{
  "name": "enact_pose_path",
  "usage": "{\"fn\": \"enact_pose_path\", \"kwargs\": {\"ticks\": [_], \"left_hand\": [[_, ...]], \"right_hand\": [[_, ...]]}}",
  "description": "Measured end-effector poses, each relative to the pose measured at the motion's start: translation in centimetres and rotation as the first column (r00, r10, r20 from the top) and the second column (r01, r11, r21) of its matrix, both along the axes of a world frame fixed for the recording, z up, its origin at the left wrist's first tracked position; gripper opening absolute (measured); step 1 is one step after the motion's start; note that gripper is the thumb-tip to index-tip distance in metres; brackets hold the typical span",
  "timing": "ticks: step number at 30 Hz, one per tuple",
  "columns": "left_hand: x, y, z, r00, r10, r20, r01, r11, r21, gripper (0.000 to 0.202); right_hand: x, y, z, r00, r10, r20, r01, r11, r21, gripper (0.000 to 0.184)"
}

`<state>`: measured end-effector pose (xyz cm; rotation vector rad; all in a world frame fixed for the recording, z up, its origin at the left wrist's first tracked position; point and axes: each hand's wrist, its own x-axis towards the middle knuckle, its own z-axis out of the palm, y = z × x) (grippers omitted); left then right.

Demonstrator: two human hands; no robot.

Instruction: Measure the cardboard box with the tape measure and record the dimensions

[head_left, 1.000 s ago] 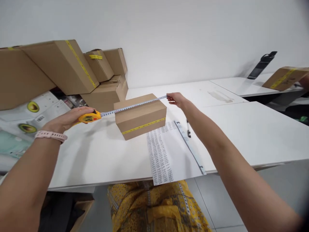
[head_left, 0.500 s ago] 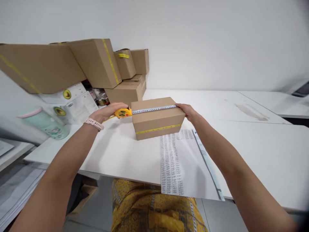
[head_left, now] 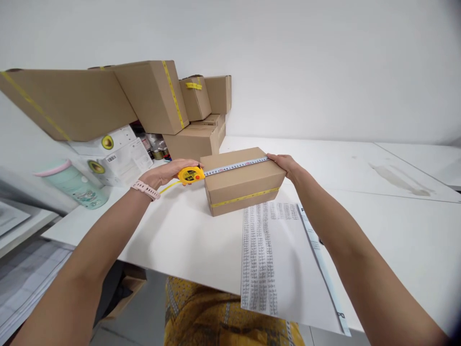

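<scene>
A closed brown cardboard box (head_left: pixel 248 180) with a yellow strip along its front side sits on the white table. My left hand (head_left: pixel 166 172) is closed around a yellow tape measure (head_left: pixel 190 175) at the box's left edge. From its case the drawn-out blade (head_left: pixel 234 166) runs across the box top, numbers facing up. The fingers of my right hand (head_left: pixel 285 164) pinch the blade's far end at the right edge of the box; the very tip is hidden under them. A yellow strap hangs from the tape measure below my left wrist.
Several taped cartons (head_left: pixel 151 96) are stacked at the back left, above white avocado-printed boxes (head_left: pixel 126 158). A mint tumbler (head_left: pixel 75 185) leans at the left. Printed sheets (head_left: pixel 288 269) lie in front of the box, overhanging the table's front edge.
The view has shifted slightly, so the whole scene sits a little further right and lower. Both hands keep their places at the box, with the blade still stretched across it.
</scene>
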<state>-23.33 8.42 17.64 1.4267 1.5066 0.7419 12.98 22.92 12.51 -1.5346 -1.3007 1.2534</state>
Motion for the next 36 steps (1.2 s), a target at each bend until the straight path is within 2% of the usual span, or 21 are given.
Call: {"fn": "enact_pose_path", "kwargs": {"ticks": [7,13,22,27,36], "left_hand": [[0.3,0.3,0.4,0.999,0.038,0.04,-0.036,0.998,-0.054,0.066],[-0.2,0.5,0.2,0.998,0.025,0.05,-0.024,0.999,-0.032,0.066],[-0.3,0.9,1.9,1.0,-0.024,0.012,0.025,0.996,-0.085,0.058],[-1.5,1.2,1.5,0.997,-0.078,0.023,0.08,0.992,-0.1,0.063],[-1.9,0.8,1.6,0.998,-0.06,0.036,0.063,0.991,-0.116,0.069]], "right_hand": [[-0.2,0.7,-0.6,0.997,0.03,-0.076,-0.031,0.999,-0.021,0.024],[-0.1,0.3,-0.8,0.999,-0.038,-0.005,0.038,0.998,0.053,0.027],[-0.4,-0.6,-0.6,0.998,-0.056,0.041,0.052,0.995,0.079,0.032],[-0.5,-0.9,-0.5,0.998,-0.053,0.047,0.049,0.995,0.083,0.031],[-0.3,-0.5,-0.8,0.996,-0.034,0.084,0.025,0.994,0.103,0.029]]}}
